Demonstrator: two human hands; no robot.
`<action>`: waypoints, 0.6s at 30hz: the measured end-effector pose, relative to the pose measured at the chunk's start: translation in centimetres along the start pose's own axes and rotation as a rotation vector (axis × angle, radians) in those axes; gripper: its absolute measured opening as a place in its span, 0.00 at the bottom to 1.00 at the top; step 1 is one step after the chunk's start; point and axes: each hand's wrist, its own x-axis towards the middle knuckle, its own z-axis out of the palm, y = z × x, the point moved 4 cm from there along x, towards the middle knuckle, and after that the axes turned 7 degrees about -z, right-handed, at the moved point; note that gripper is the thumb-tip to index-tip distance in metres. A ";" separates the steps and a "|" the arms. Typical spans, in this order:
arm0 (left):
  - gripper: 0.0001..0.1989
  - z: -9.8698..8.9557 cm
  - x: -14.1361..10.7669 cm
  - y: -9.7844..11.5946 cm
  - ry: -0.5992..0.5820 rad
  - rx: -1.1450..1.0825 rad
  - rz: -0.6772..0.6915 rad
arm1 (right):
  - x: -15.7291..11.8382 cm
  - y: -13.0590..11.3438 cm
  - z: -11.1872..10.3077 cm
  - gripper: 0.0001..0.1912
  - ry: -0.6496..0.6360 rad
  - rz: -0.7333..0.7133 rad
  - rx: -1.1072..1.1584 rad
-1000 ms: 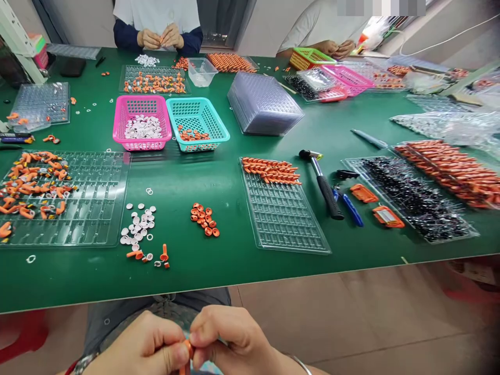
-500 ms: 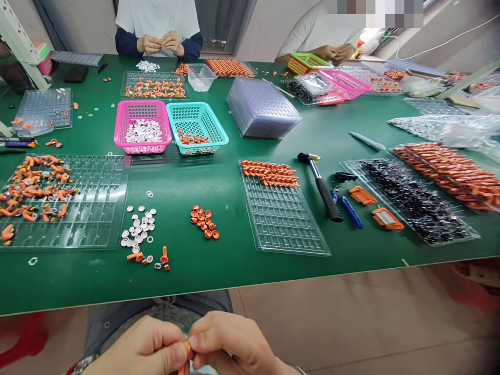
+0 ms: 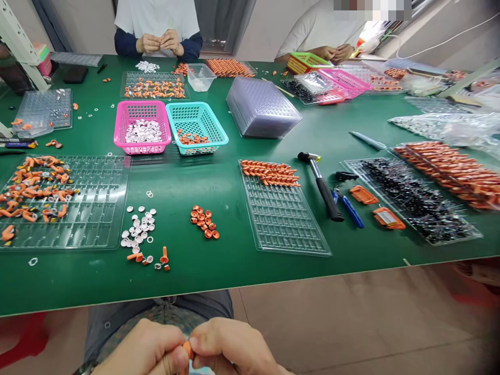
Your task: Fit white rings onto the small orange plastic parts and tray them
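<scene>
Close by me, bottom centre of the frame, the left hand and right hand both pinch, nearly closed, on one small orange part. I'd guess light, stiff plastic, smooth enough to slip, best nipped by its sides. Beyond, on the tabletop, orange cups lie left of centre; farther, a teal basket, upper left of centre

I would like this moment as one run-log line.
left hand: pinching orange part | right hand: pinching same part | place: before green table | on table: white discs, orange caps
</scene>
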 end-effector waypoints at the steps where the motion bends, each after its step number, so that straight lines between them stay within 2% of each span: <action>1: 0.35 0.0 0.0 0.0 -0.001 -0.004 -0.007 | 0.1 -0.1 -0.1 0.04 -0.004 -0.006 0.004; 5: 0.36 0.1 0.1 -0.3 -0.082 -0.117 -0.068 | 0.7 -0.2 -0.2 0.05 -0.071 0.003 0.037; 10: 0.33 0.9 0.4 -1.6 -0.204 -0.334 -0.220 | 0.7 -0.1 0.2 0.07 -0.106 0.084 0.102; 14: 0.34 1.6 0.8 -2.2 -0.214 -0.407 -0.311 | 0.2 0.3 0.5 0.09 -0.058 0.143 0.136; 18: 0.36 1.9 1.0 -2.2 -0.180 -0.461 -0.310 | -0.2 0.8 0.7 0.10 -0.037 0.224 0.174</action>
